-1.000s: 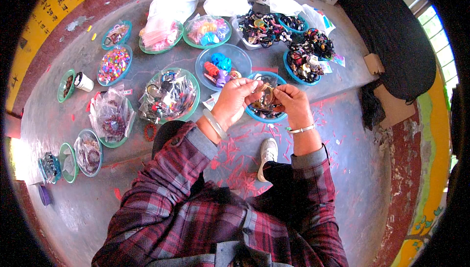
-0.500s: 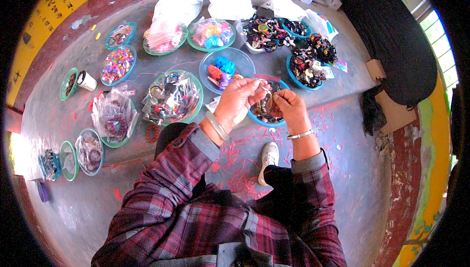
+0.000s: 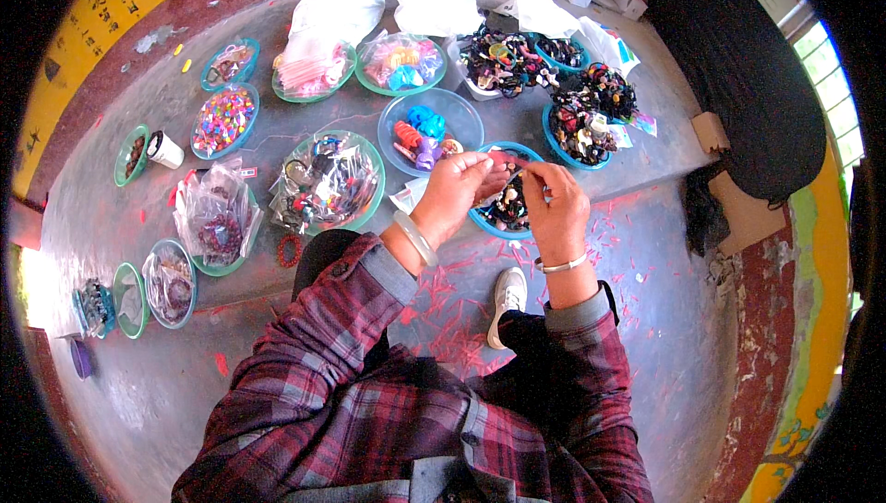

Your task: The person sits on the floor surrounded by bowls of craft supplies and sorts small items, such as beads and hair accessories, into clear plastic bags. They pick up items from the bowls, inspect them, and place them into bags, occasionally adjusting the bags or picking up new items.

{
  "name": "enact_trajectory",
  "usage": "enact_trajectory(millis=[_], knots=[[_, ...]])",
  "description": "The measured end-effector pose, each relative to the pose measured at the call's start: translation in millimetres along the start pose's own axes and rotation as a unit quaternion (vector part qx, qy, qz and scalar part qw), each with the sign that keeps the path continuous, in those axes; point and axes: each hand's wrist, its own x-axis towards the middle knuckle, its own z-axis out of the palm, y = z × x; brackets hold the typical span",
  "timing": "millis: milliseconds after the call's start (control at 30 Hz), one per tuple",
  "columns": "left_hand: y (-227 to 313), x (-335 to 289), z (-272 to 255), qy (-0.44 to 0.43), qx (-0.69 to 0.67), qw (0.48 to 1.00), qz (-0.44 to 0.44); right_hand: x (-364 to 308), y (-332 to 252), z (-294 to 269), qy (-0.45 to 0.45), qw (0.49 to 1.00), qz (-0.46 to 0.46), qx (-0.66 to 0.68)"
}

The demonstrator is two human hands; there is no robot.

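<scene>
My left hand (image 3: 452, 191), with a pale bangle at its wrist, pinches the left end of a thin red strip (image 3: 510, 161). My right hand (image 3: 559, 214) has thumb and forefinger closed at the strip's other end; a narrow bangle circles that wrist. Both hands are raised above a blue bowl (image 3: 482, 221) of dark hair ties and small beads, and they cover part of it. Whether anything else lies in the fingers is too small to make out.
Beyond my hands stands a clear blue basin (image 3: 466, 113) with coloured bundles. A green basin (image 3: 377, 191) of bagged trinkets is at the left. Hair ties fill another bowl (image 3: 551, 138) at the right. Red scraps (image 3: 452, 305) litter the floor around my shoe (image 3: 508, 300).
A pale, thin loop between my fingers no longer shows there. The red strip now stretches between both hands. My right hand has turned and shifted slightly.
</scene>
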Motion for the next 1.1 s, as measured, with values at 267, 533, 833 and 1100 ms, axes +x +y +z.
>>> enact_trajectory(millis=[267, 533, 833, 1100], knots=[[-10, -1, 0, -0.078, 0.148, 0.984, 0.060, 1, -15, -2, 0.012, 0.990, -0.115, -0.085], [-17, 0, -2, -0.072, 0.308, 0.938, 0.142, 0, -11, -2, 0.015, 0.982, -0.139, -0.128], [-10, -5, 6, -0.077, 0.460, 0.842, 0.272, -2, -8, -2, -0.028, 0.962, -0.168, -0.212], [-10, -7, 7, -0.075, 0.492, 0.816, 0.292, -4, -7, 1, -0.069, 0.956, -0.166, -0.232]])
